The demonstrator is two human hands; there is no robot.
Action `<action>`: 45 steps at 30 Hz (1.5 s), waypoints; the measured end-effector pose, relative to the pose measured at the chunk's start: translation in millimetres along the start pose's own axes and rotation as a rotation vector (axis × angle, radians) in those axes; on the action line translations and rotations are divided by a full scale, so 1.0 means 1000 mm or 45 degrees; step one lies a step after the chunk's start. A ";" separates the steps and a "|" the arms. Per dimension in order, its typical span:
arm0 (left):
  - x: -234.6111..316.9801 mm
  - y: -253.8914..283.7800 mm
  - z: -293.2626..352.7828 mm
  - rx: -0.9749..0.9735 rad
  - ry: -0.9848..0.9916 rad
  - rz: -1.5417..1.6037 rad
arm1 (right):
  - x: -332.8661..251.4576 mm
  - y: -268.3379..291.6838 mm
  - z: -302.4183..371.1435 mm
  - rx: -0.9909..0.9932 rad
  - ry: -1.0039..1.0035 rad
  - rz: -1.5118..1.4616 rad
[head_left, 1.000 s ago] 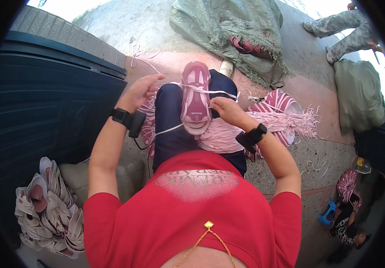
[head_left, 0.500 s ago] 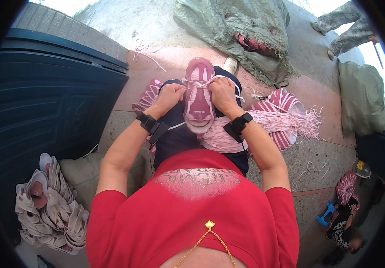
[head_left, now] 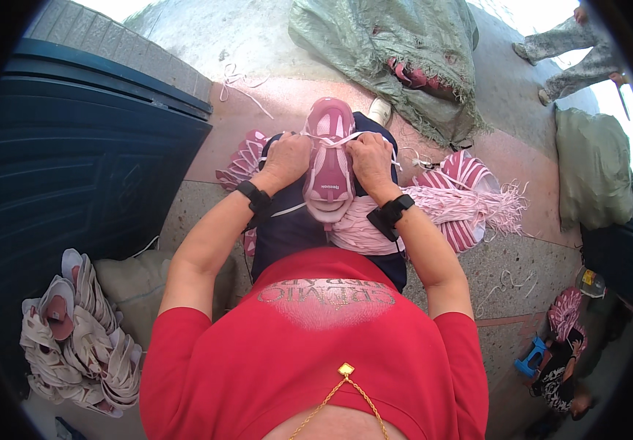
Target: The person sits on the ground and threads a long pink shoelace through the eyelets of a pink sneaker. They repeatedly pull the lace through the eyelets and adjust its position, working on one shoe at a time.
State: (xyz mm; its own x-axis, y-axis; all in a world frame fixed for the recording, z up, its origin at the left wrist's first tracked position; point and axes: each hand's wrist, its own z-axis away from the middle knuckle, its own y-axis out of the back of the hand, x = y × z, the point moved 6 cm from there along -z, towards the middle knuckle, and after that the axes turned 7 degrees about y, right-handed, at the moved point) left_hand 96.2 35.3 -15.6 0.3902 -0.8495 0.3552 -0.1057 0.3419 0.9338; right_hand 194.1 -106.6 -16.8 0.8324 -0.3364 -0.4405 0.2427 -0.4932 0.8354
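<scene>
On the lap, a pink shoe (head_left: pixel 329 165) rests. Left hand (head_left: pixel 285 158) and right hand (head_left: pixel 368 155) pinch its white lace (head_left: pixel 346 138); lacing looks partly done, the ends untied.

A pink shoe (head_left: pixel 329 165) with a smooth, faintly glossy synthetic upper rests on dark, matt cloth trousers (head_left: pixel 287 224), white woven laces (head_left: pixel 346 138) crossing it between the left hand (head_left: pixel 287 158) and right hand (head_left: pixel 368 158). Beside it lies a bundle of soft pink cloth laces (head_left: pixel 470 205). Both wrists carry matt black bands. The shirt (head_left: pixel 309 352) is matt red cloth under a shiny gold-coloured metal chain (head_left: pixel 338 385). Coarse green woven sacks (head_left: pixel 404 59) sit on rough speckled stone paving (head_left: pixel 522 271) near a painted blue door (head_left: pixel 74 161).
</scene>
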 end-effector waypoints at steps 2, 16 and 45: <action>0.006 0.000 -0.001 -0.024 -0.009 0.006 | 0.001 0.000 0.000 0.005 -0.010 0.002; 0.026 0.013 0.014 -0.010 0.035 -0.247 | -0.011 -0.002 0.000 -0.518 0.061 0.178; 0.029 0.003 -0.062 -0.645 0.531 1.336 | -0.027 -0.001 -0.008 -0.412 0.541 0.302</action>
State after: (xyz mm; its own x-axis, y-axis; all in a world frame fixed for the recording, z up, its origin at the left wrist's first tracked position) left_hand 163.4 36.6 -5.4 0.6014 0.0905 0.7938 -0.2135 0.9756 0.0505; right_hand 175.6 -90.3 -3.5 0.9932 -0.0233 -0.1143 0.1095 -0.1514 0.9824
